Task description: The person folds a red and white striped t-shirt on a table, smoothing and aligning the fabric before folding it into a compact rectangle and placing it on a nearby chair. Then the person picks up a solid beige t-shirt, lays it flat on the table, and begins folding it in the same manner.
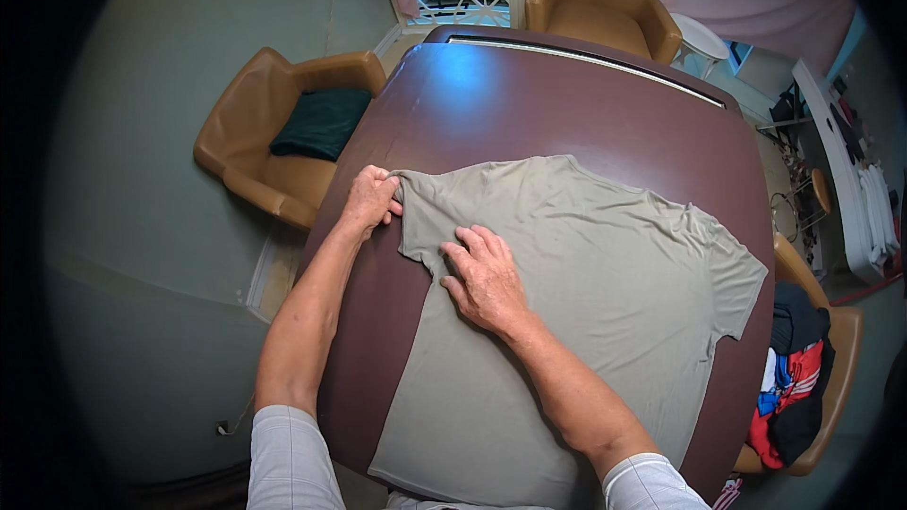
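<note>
A grey-green short-sleeved T-shirt [602, 283] lies spread over a dark reddish-brown table [567, 99], its neckline towards the far right and its hem near my body. At the upper left, my left hand [373, 197] pinches the end of the left-lying sleeve. My right hand [489, 280] rests on the shirt near that sleeve's armpit, palm down with the fingers apart and nothing held. The other sleeve lies flat near the table's right edge. Wrinkles run across the chest and around the collar.
A tan armchair with a dark green cushion [322, 124] stands at the left of the table, another armchair [602, 3] beyond its far edge. On a chair at the right lies a pile of clothes [797, 368]. A small white round table [698, 39] stands at the far right.
</note>
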A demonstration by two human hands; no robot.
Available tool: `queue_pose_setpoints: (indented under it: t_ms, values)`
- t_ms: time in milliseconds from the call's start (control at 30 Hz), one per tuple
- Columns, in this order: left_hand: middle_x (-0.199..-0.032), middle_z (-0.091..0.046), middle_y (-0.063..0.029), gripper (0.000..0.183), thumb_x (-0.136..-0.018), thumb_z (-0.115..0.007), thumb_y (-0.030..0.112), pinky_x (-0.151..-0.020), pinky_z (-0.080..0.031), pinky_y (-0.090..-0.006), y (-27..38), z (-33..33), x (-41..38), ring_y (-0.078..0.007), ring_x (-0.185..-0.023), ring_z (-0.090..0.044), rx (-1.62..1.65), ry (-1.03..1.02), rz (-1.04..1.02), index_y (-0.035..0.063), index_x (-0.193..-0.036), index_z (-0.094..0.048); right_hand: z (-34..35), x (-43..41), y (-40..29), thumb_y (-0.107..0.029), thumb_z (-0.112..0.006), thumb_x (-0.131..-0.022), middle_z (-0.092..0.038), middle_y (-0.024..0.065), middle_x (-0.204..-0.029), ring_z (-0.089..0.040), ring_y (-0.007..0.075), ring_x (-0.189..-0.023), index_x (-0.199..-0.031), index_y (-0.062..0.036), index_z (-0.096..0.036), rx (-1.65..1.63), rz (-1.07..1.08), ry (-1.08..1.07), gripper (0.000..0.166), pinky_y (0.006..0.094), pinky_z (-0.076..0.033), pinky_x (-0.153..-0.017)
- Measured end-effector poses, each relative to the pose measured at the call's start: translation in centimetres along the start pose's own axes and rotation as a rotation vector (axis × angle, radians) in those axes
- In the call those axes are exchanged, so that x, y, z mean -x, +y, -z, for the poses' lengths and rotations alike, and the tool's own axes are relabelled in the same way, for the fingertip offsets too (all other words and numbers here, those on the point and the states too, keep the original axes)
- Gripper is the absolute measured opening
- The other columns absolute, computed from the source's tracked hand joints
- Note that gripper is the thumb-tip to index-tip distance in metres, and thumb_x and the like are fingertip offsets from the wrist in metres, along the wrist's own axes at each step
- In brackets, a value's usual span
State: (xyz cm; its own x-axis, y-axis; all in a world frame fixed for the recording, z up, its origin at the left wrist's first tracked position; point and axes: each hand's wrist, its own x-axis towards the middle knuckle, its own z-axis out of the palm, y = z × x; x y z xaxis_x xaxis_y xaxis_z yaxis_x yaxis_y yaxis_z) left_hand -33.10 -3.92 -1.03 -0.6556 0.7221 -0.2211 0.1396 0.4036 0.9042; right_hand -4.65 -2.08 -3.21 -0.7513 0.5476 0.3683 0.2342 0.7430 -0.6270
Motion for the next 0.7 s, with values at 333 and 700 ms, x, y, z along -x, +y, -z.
queue_pose_setpoints:
  t_ms: [333,700]
  values:
    - [-0.081,-0.073,-0.0096,0.018,-0.1,-0.073,0.015,-0.053,-0.056,-0.0328,-1.9,0.2,1.9,-0.0165,-0.054,-0.067,-0.249,0.256,-0.234,-0.0017,-0.105,-0.067,-0.1,0.1,-0.1,-0.02,-0.084,-0.086,-0.056,0.0189,-0.15,-0.045,0.0416,-0.147,-0.128,-0.0083,-0.073,-0.007,0.011,-0.01,0.045,0.0536,-0.035,-0.124]
    - [-0.092,-0.066,-0.0015,0.032,-0.084,-0.087,0.02,-0.081,-0.057,-0.0337,-1.6,3.4,9.5,-0.0149,-0.087,-0.067,-0.481,-0.241,-0.078,0.0033,-0.109,-0.077,-0.2,0.0,0.0,-0.021,-0.083,-0.087,-0.057,0.0185,-0.15,-0.045,0.0407,-0.147,-0.128,-0.0069,-0.073,-0.001,-0.002,-0.009,0.044,0.0533,-0.034,-0.125]
